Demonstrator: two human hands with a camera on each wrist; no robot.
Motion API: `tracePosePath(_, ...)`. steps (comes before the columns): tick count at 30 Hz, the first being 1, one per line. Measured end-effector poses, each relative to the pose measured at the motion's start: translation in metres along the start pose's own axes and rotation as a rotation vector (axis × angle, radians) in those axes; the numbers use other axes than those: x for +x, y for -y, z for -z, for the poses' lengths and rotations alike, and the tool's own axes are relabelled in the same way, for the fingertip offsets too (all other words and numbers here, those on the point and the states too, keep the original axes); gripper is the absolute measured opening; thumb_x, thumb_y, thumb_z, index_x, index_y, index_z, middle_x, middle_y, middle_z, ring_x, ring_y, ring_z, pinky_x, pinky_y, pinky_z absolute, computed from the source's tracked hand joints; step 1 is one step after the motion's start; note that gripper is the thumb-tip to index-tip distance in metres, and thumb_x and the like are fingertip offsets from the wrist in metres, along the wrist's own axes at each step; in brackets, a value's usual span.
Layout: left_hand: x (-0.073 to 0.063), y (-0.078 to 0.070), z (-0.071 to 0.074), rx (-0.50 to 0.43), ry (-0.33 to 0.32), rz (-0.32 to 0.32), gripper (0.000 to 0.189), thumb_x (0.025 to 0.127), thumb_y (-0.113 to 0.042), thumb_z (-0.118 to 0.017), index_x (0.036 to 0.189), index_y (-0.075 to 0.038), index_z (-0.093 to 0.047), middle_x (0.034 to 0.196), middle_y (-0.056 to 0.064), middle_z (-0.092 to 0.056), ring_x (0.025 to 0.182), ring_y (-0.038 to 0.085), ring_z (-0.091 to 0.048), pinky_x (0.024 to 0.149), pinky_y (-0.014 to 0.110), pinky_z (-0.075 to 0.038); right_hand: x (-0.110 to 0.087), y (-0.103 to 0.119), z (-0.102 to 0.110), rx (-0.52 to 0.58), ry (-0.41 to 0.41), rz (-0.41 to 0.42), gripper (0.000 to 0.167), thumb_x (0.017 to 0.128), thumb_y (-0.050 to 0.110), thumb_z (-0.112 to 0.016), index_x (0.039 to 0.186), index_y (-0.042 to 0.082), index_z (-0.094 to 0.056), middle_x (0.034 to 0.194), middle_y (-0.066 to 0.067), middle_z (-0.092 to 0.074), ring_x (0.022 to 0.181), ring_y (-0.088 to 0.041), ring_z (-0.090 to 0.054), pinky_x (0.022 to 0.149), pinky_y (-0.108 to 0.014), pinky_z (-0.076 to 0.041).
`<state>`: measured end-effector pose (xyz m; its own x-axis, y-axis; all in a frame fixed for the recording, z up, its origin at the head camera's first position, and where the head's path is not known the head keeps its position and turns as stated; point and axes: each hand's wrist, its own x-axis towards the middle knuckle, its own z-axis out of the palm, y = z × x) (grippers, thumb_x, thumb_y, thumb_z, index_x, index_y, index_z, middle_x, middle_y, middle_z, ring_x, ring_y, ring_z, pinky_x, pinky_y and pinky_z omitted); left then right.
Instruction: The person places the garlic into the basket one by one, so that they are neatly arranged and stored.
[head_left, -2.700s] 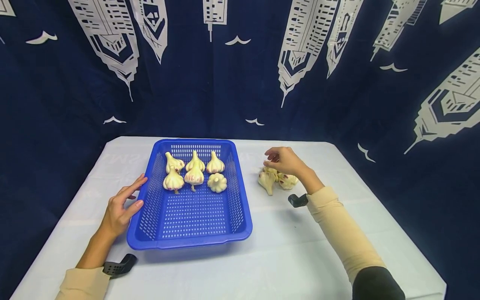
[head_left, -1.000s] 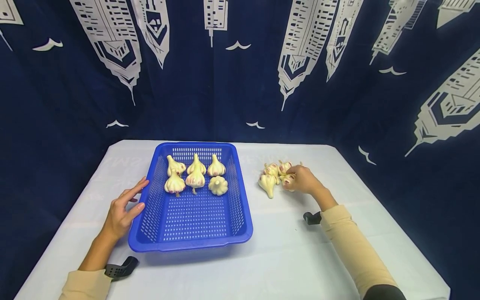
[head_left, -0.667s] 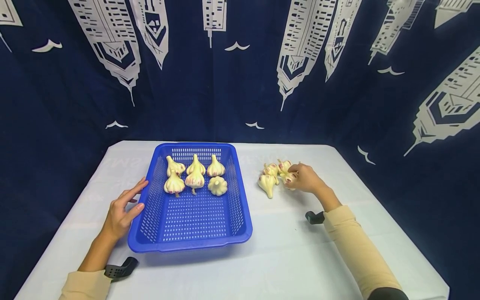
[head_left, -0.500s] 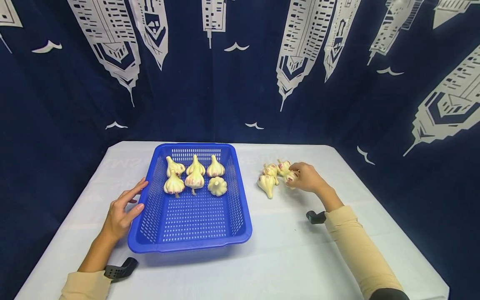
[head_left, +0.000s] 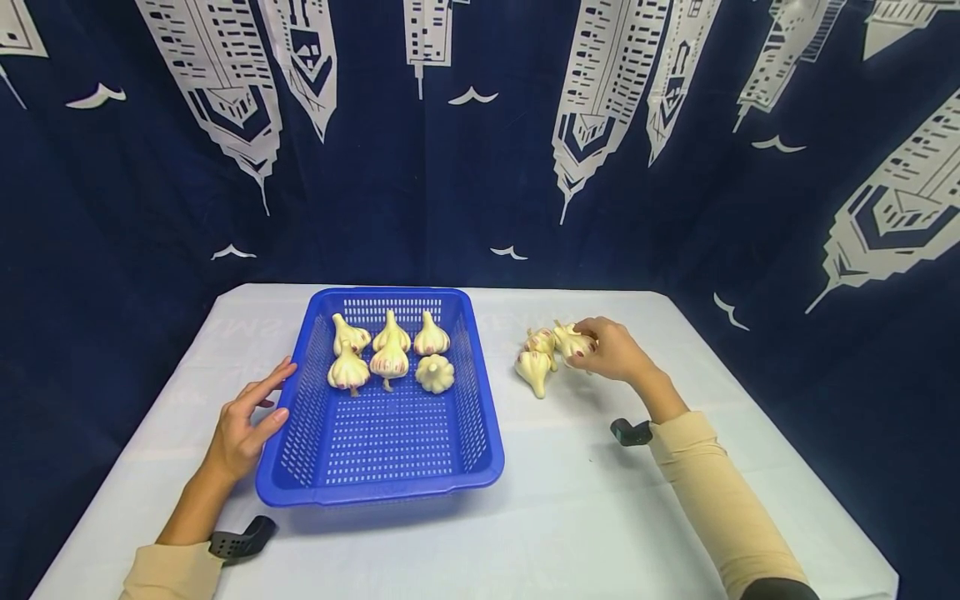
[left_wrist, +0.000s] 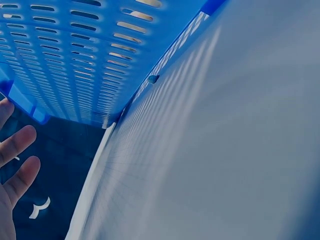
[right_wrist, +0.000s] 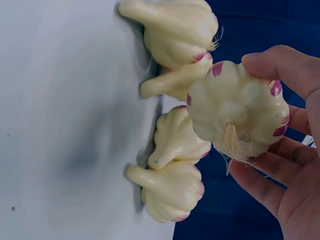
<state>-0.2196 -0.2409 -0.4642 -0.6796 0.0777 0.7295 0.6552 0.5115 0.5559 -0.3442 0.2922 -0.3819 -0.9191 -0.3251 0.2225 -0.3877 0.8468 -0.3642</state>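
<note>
Pinched between the thumb and fingers of my right hand (head_left: 611,350) is a garlic bulb (right_wrist: 240,110), its root tuft facing the right wrist camera. It is raised beside several other bulbs, including a pale one (head_left: 533,371) with its stem toward me and another bulb (right_wrist: 172,190) lying on the table. My left hand (head_left: 238,429) rests with spread, relaxed fingers against the left rim of a blue perforated basket (head_left: 382,492). Inside the basket's far half sit several garlic bulbs in two rows, among them a front middle bulb (head_left: 389,362).
A white cloth covers the table (head_left: 540,517), its far edge meeting a dark blue curtain (head_left: 450,183) with white building prints. The basket's near half shows bare mesh floor. A strip of table separates basket and loose bulbs.
My right hand has gone from above the loose pile to its right side and taken hold of a garlic bulb, now raised and turned. My left hand stays at the basket rim.
</note>
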Motion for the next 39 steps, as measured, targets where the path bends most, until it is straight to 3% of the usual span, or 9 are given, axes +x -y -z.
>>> tracePosePath(10, 0.000, 0.000, 0.000, 0.008, 0.001, 0.001, 0.058, 0.078, -0.006, -0.055, 0.136, -0.001, -0.058, 0.141, 0.020, -0.053, 0.109, -0.003, -0.050, 0.080, 0.017, -0.037, 0.000, 0.017, 0.007, 0.016, -0.043, 0.046, 0.050, 0.076, 0.019, -0.082, 0.116, -0.006, -0.065, 0.106, -0.018, -0.065, 0.093, -0.030, -0.058, 0.079, -0.044, -0.050)
tracePosePath(22, -0.001, 0.001, 0.000, 0.009, 0.000, -0.002, 0.058, 0.078, -0.006, -0.055, 0.136, -0.002, -0.058, 0.141, 0.020, -0.053, 0.109, -0.003, -0.051, 0.079, 0.019, -0.038, 0.002, 0.039, 0.013, 0.017, -0.067, 0.112, 0.059, 0.075, 0.017, -0.082, 0.124, -0.006, -0.059, 0.107, -0.018, -0.063, 0.096, -0.032, -0.062, 0.073, -0.040, -0.053)
tracePosePath(31, 0.000, 0.001, 0.001, 0.001, -0.004, 0.000, 0.057, 0.078, -0.006, -0.055, 0.136, -0.001, -0.058, 0.141, 0.020, -0.053, 0.109, -0.003, -0.051, 0.079, 0.019, -0.038, 0.007, 0.061, 0.017, 0.033, -0.041, 0.130, 0.061, 0.072, 0.016, -0.080, 0.126, -0.006, -0.062, 0.112, -0.020, -0.058, 0.095, -0.032, -0.059, 0.073, -0.039, -0.054)
tracePosePath(39, -0.001, 0.001, 0.000, 0.000, -0.004, -0.005, 0.057, 0.078, -0.006, -0.056, 0.135, -0.001, -0.059, 0.140, 0.022, -0.053, 0.109, -0.003, -0.051, 0.078, 0.021, -0.038, 0.013, 0.072, 0.016, 0.050, -0.048, 0.176, 0.058, 0.071, 0.016, -0.081, 0.123, -0.004, -0.064, 0.106, -0.016, -0.056, 0.097, -0.032, -0.058, 0.074, -0.039, -0.054)
